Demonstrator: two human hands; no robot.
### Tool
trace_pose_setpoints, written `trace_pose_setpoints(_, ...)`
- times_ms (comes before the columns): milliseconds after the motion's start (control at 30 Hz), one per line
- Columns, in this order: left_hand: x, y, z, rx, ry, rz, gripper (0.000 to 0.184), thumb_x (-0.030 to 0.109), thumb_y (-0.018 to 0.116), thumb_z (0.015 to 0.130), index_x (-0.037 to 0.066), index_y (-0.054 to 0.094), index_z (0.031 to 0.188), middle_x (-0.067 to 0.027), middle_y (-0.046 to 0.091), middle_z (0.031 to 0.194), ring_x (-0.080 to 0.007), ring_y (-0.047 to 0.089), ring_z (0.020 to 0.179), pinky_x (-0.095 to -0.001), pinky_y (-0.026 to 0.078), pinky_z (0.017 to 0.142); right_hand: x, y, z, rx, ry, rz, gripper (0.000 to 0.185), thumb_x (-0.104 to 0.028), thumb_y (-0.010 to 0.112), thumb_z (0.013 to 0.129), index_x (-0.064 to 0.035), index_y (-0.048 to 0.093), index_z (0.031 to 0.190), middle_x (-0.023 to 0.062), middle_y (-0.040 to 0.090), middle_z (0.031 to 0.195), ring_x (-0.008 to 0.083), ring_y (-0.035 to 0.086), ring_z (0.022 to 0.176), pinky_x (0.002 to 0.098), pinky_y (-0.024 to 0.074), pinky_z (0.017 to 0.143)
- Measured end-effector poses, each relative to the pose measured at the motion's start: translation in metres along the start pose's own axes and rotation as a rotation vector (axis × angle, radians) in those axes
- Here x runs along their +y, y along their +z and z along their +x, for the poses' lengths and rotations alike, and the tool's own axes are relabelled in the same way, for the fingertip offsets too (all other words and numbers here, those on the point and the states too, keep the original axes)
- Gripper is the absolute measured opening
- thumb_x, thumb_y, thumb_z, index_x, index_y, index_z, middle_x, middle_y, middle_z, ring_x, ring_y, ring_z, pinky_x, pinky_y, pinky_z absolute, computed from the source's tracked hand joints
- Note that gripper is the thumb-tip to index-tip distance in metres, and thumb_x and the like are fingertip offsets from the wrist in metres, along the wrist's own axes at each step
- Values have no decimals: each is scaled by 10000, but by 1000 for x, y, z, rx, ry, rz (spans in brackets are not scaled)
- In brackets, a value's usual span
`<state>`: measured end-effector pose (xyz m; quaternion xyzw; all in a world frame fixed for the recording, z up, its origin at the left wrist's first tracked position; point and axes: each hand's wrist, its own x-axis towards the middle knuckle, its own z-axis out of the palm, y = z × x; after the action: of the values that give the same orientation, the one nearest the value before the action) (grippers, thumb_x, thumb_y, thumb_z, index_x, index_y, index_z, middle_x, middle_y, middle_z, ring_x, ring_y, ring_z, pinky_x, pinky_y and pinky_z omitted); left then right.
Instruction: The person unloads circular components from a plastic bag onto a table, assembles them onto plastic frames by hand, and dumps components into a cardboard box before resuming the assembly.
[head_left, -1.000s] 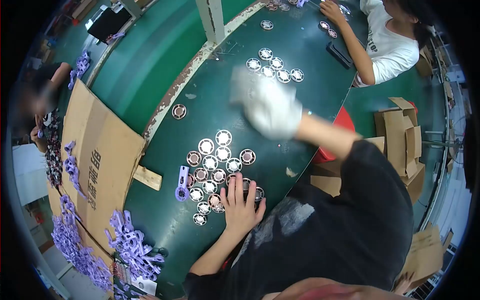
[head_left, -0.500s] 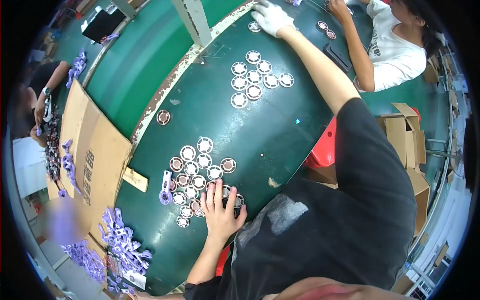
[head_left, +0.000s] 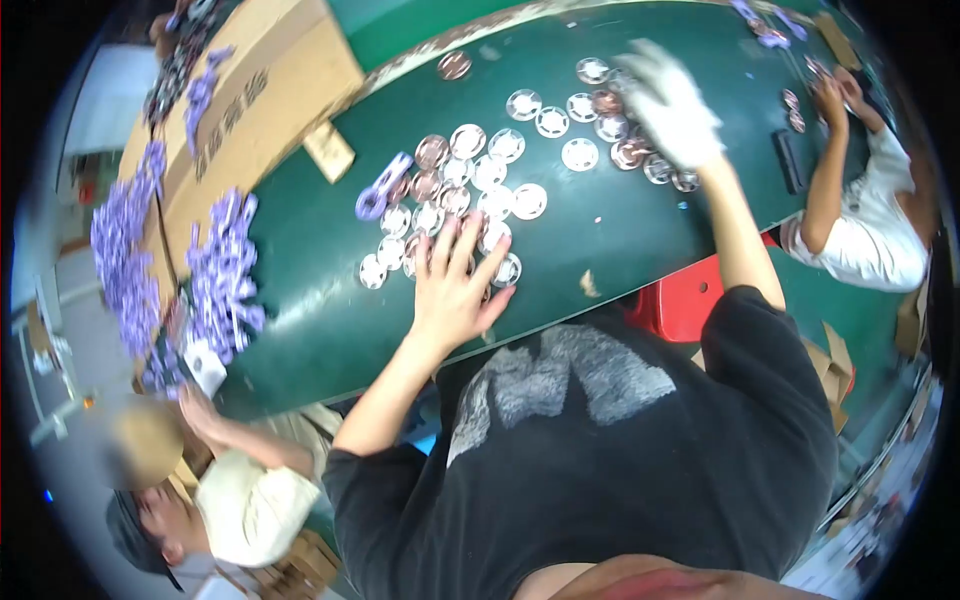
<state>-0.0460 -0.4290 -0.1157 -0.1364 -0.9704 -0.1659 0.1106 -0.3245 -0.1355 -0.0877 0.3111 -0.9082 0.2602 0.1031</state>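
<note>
My bare left hand (head_left: 453, 283) rests with fingers spread on the near edge of a cluster of round, spoked discs (head_left: 468, 141), some silvery and some copper-brown. Several discs are partly hidden beneath its fingers. A purple ring-ended part with a pale handle (head_left: 384, 187) lies against the cluster's left side. My right hand, in a white glove (head_left: 672, 108), is stretched flat and blurred by motion at the right side of a second group of discs (head_left: 580, 154). Its fingers are apart, touching or just above the discs there.
Piles of purple parts (head_left: 221, 273) lie at the table's left, beside a cardboard sheet (head_left: 270, 95). A single disc (head_left: 454, 66) sits near the far edge. A black object (head_left: 788, 162) lies near a co-worker on the right; another person (head_left: 250, 490) is at lower left. A red stool (head_left: 685, 300) stands below the table.
The view has turned. My gloved right hand has come back from the far edge to the second group, whose discs now lie nearer the first cluster. My left hand stays on its discs.
</note>
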Motion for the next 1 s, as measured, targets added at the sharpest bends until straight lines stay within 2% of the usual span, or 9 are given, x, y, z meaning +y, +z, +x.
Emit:
trace_pose_setpoints(33, 7, -19, 4, -154, -190, -36, 814, 447, 831, 750, 279, 540, 1492, -155, 346, 1639, -419, 278, 1502, -650, 221, 1165, 19, -10, -8, 52, -60, -74, 424, -328, 582, 985, -114, 640, 1346, 183, 499, 1515, 367, 421, 1442, 460, 339, 1192)
trace_pose_setpoints(100, 1, -17, -7, -63, -235, 63, 919, 528, 850, 709, 310, 499, 1529, -149, 257, 1683, -481, 206, 1514, -722, 197, 1137, 14, -18, -37, 96, 227, 33, 470, -325, 581, 993, -90, 609, 1399, 211, 469, 1545, 383, 410, 1449, 472, 328, 1200)
trace_pose_setpoints(200, -1, -12, -1, -31, -251, 26, 885, 553, 825, 747, 320, 490, 1533, -161, 241, 1683, -553, 165, 1499, -762, 186, 1123, 7, 8, -68, -51, 230, -231, 575, -378, 627, 964, -83, 559, 1453, 220, 405, 1593, 405, 363, 1482, 461, 302, 1226)
trace_pose_setpoints(367, -9, -1, 20, -29, -219, -45, 890, 637, 782, 752, 269, 503, 1514, -176, 224, 1685, -507, 161, 1521, -759, 101, 1152, -63, 37, -44, -42, 105, -103, 569, -319, 660, 943, -62, 556, 1439, 226, 428, 1574, 423, 386, 1463, 480, 332, 1203)
trace_pose_setpoints(600, -97, -53, 24, 313, -498, 134, 642, 420, 826, 803, 116, 621, 1329, -122, 591, 1239, -325, 528, 1170, -489, 357, 1012, -104, 64, -25, 108, 46, 130, 483, -212, 647, 958, -47, 576, 1406, 200, 494, 1520, 376, 447, 1424, 468, 346, 1186)
trace_pose_setpoints(700, -127, -44, 19, 263, -349, -42, 440, 353, 816, 833, 93, 696, 1166, -48, 657, 1016, -273, 618, 978, -425, 400, 940, -129, 55, -8, 94, -24, 207, 481, -176, 686, 924, -60, 597, 1382, 157, 559, 1464, 346, 487, 1390, 455, 358, 1177)
trace_pose_setpoints(800, -120, -71, 28, 326, -213, -123, 409, 262, 835, 812, 81, 692, 1150, -68, 659, 1070, -284, 621, 1013, -412, 434, 916, -185, 40, 18, -2, -290, 162, 562, -116, 737, 849, -86, 601, 1394, 136, 563, 1466, 324, 490, 1396, 425, 368, 1177)
trace_pose_setpoints(867, -107, -94, 27, 290, -141, -236, 493, 228, 862, 770, 79, 675, 1201, -71, 659, 1113, -295, 620, 1046, -410, 478, 900, -234, 34, 34, -162, -439, 76, 600, -126, 793, 796, -97, 620, 1370, 138, 579, 1431, 358, 519, 1351, 449, 398, 1149)
trace_pose_setpoints(1000, -87, -109, 9, 296, -198, -294, 605, 262, 893, 724, 90, 665, 1257, -71, 635, 1188, -301, 617, 1051, -410, 519, 873, -260, 48, 38, -505, -405, -26, 461, -264, 788, 839, -115, 656, 1255, 69, 734, 919, 278, 718, 868, 411, 566, 786)
